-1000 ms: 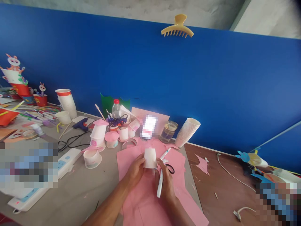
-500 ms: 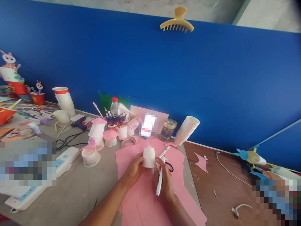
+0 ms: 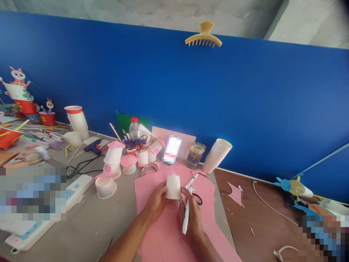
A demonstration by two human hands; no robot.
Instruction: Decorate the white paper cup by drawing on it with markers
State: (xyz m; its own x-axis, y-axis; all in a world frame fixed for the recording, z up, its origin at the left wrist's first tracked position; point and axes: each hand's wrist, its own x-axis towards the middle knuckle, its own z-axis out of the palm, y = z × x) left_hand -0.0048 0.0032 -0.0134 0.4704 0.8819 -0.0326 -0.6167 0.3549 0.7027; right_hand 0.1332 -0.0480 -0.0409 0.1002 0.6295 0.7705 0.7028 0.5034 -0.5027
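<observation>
An upturned white paper cup (image 3: 173,187) sits over a pink paper sheet (image 3: 174,233), held between both hands. My left hand (image 3: 156,201) is closed on the cup's left side. On the cup's right side, my right hand (image 3: 192,213) touches it with the fingertips while gripping a white marker pen (image 3: 185,218) that points down toward me. A second marker (image 3: 191,181) and black-handled scissors (image 3: 197,198) lie on the pink sheet just right of the cup.
A stack of white cups (image 3: 217,154) leans at the blue partition, beside a glass jar (image 3: 195,155) and a water bottle (image 3: 133,128). Decorated cups (image 3: 113,157), a glue gun (image 3: 92,146) with cables and a power strip (image 3: 77,186) fill the left. A brown table (image 3: 261,225) lies right.
The view has shifted slightly down and back up. Both hands stay on the cup in nearly the same pose.
</observation>
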